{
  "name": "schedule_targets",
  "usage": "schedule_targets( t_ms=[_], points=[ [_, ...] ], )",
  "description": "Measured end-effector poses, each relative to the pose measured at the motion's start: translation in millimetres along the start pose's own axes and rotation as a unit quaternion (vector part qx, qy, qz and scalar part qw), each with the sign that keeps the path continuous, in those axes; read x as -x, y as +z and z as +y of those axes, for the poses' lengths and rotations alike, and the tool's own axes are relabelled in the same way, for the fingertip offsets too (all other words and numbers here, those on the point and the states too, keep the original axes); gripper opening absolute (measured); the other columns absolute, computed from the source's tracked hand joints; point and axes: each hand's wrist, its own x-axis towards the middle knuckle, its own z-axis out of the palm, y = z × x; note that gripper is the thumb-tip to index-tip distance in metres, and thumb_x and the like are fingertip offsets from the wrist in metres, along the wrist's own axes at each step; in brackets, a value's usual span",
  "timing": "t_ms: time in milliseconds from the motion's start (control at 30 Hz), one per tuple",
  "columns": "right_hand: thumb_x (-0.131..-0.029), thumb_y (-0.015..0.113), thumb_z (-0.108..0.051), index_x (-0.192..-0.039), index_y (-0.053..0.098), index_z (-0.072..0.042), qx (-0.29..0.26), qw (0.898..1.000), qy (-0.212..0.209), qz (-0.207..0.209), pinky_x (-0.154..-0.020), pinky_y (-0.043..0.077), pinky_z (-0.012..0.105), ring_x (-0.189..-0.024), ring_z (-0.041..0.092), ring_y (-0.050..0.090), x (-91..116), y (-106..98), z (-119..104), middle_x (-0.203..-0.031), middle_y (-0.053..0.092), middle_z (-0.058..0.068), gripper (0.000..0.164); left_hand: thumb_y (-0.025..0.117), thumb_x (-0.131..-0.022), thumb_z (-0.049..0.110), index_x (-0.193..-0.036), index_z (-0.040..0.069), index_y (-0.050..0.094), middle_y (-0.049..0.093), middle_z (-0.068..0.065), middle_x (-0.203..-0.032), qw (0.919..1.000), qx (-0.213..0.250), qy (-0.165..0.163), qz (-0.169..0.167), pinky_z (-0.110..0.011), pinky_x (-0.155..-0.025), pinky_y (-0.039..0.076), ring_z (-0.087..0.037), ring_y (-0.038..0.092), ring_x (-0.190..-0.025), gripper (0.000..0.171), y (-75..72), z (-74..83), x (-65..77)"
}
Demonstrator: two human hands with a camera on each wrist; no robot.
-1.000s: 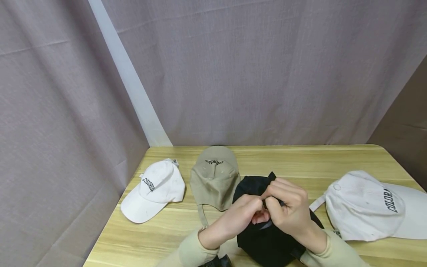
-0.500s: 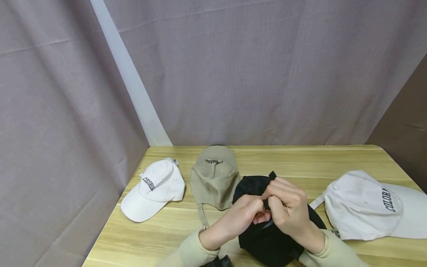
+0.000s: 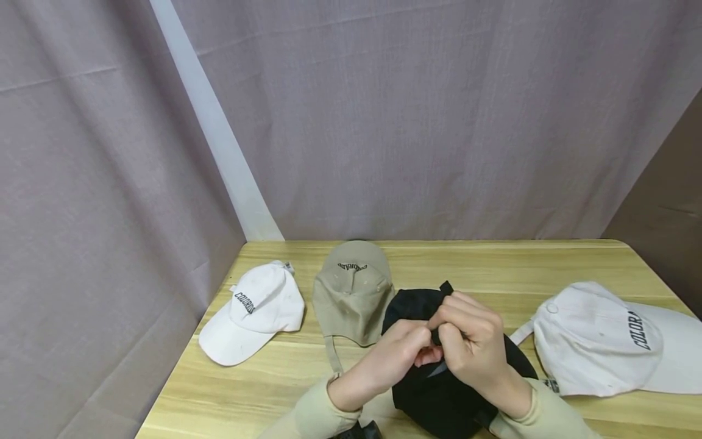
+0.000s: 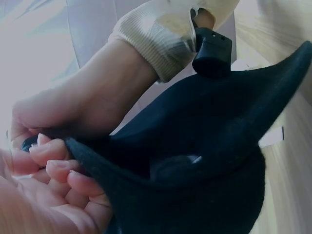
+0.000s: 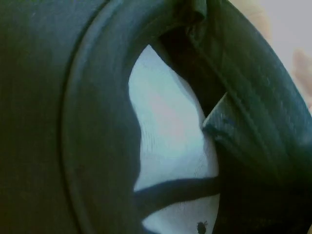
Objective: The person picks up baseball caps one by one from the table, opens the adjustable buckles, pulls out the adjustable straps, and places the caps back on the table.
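A black cap (image 3: 433, 399) lies under both hands at the front of the table in the head view. My left hand (image 3: 404, 346) and right hand (image 3: 475, 336) meet over it, fingertips pinching a narrow black strap between them. A short black strap end (image 3: 446, 288) sticks up beyond the right knuckles. In the left wrist view, curled left fingers (image 4: 63, 170) hold the edge of the cap (image 4: 209, 126), with the right hand (image 4: 78, 105) close opposite. The right wrist view is filled by black cap fabric (image 5: 39, 122) around an opening, crossed by a thin band (image 5: 175, 192).
To the left lie a white cap (image 3: 269, 305) and a beige cap (image 3: 351, 299) with its strap trailing toward me. Another white cap (image 3: 592, 341) lies at the right, its strap reaching near the black one. Grey curtains (image 3: 428, 122) border the wooden table (image 3: 493, 262).
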Motion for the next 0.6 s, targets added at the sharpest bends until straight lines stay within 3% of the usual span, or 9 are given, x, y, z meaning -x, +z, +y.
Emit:
schedule_targets(
  t_ms=[167, 367, 600],
  points=[
    [-0.072, 0.042, 0.014, -0.058, 0.057, -0.013, -0.002, 1.0, 0.004, 0.004, -0.054, 0.026, 0.014, -0.055, 0.004, 0.035, -1.7, 1.6, -1.8, -0.057, 0.045, -0.006, 0.034, 0.04, -0.087, 0.014, -0.071, -0.006, 0.05, 0.043, 0.005, -0.061, 0.9993, 0.034, 0.008, 0.013, -0.016, -0.061, 0.035, 0.0, 0.041, -0.056, 0.028, 2.4, -0.8, -1.1],
    [-0.073, 0.039, 0.015, -0.058, 0.056, -0.013, -0.004, 1.0, 0.009, 0.007, -0.054, 0.026, 0.015, -0.057, 0.005, 0.034, -3.8, 3.2, -2.7, -0.057, 0.043, -0.006, 0.036, 0.04, -0.088, 0.012, -0.065, -0.001, 0.042, 0.04, 0.005, -0.06, 0.9988, 0.038, 0.021, 0.021, -0.016, -0.061, 0.033, -0.001, 0.039, -0.056, 0.026, 4.1, -2.2, -1.8],
    [-0.072, 0.04, 0.015, -0.059, 0.057, -0.013, -0.009, 1.0, 0.012, 0.002, -0.055, 0.026, 0.017, -0.058, 0.006, 0.036, -1.2, 3.8, 0.4, -0.058, 0.044, -0.006, 0.036, 0.039, -0.089, 0.01, -0.068, -0.005, 0.048, 0.04, 0.005, -0.061, 0.9979, 0.049, 0.03, 0.031, -0.016, -0.06, 0.033, -0.001, 0.038, -0.055, 0.027, 3.9, -4.1, -1.0]
  ],
)
